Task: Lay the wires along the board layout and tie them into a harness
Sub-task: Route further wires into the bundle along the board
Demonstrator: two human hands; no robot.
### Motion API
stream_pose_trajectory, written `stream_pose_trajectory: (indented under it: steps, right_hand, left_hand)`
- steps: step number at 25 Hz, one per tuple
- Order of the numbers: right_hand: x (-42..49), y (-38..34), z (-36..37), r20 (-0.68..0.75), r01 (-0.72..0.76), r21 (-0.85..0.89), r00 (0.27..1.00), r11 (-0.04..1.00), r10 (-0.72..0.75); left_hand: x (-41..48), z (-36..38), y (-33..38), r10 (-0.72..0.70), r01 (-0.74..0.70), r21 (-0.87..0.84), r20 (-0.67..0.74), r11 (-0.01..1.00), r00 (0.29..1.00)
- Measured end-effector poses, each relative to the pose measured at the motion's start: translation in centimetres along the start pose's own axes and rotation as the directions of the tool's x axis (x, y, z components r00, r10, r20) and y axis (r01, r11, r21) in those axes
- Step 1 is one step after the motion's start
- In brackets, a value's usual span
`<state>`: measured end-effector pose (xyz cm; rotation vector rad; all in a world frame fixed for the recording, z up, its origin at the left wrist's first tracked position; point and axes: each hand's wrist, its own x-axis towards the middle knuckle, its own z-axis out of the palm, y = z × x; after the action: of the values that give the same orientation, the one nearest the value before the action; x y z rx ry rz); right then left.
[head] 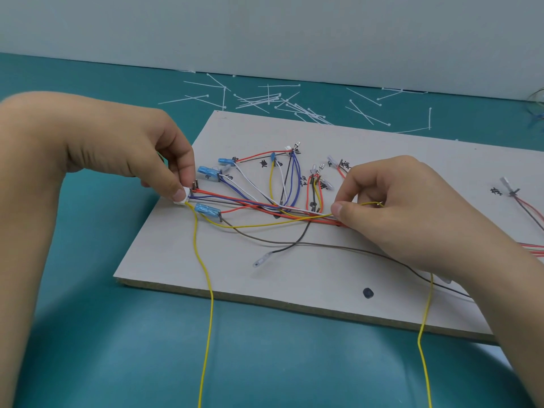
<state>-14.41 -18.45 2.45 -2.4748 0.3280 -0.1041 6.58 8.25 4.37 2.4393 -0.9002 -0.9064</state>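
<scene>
Both hands pinched closed, left hand [141, 151] on white connector [184, 198], right hand [397, 201] on yellow wire [265, 224]; a hard tug risked dragging the loose brown wire [323, 245] off the board [294, 278].

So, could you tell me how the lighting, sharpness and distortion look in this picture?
Head view: even, soft light, no glare on the board; faint broad shadows on the table under both forearms; wires sharp at centre, where the left hand pinches the connector and the right hand a yellow wire; forearms near the lens softer and stretched by the wide lens.
</scene>
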Motion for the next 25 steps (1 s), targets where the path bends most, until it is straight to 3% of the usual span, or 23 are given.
stream_pose_trajectory:
  steps: [4, 11, 25]
  right_hand:
    - [0.0, 0.0, 0.0, 0.001, 0.000, 0.002, 1.000, 1.000, 0.000]
    - [0.0, 0.0, 0.0, -0.003, 0.001, 0.002, 1.000, 1.000, -0.001]
    - [0.0, 0.0, 0.0, 0.005, -0.002, 0.004, 1.000, 1.000, 0.002]
  left_hand:
    - [-0.6, 0.0, 0.4, -0.039, 0.038, 0.033, 0.033, 0.999, 0.999]
    - [-0.9, 0.2, 1.2, -0.038, 0.041, 0.084, -0.041, 0.996, 0.998]
    - [-1.7, 0.0, 1.5, 0.022, -0.019, 0.023, -0.159, 1.000, 0.987]
